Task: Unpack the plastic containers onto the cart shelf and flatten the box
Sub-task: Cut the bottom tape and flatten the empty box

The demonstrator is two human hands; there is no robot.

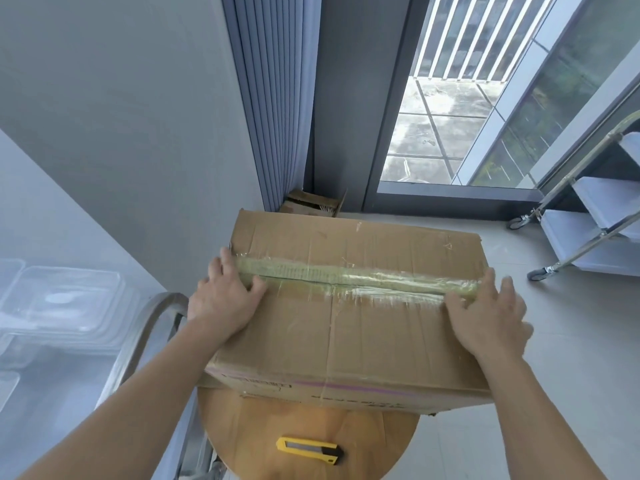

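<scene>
The big brown cardboard box point(346, 306) is shut, so what is inside it cannot be seen. It sits on a round wooden table point(242, 441) and covers the far half of the table top. The box looks worn and creased. A long strip of shiny, wrinkly tape point(346, 277) runs along the middle seam of its lid from side to side. It is hard to tell if the tape is cut. The near side of the box has a pink stripe and some print, too small to read.

To the right of the box stands a metal cart point(588, 230) on wheels with pale shelves. The edge of the picture cuts most of it off.

To the left of the box are clear plastic containers point(62, 299), stacked up. They are blurry and partly cut off, so they cannot be counted. A shiny metal rail point(138, 341) curves between them and the box.

Behind the box a small open carton point(311, 202) peeks out, mostly hidden.

The left hand point(225, 296) lies flat on the lid at the left end of the tape, holding nothing. The right hand point(488, 313) lies flat at the right end, fingers spread, holding nothing.

In front of the box, on the table, lies a yellow cutter knife point(308, 450).
</scene>
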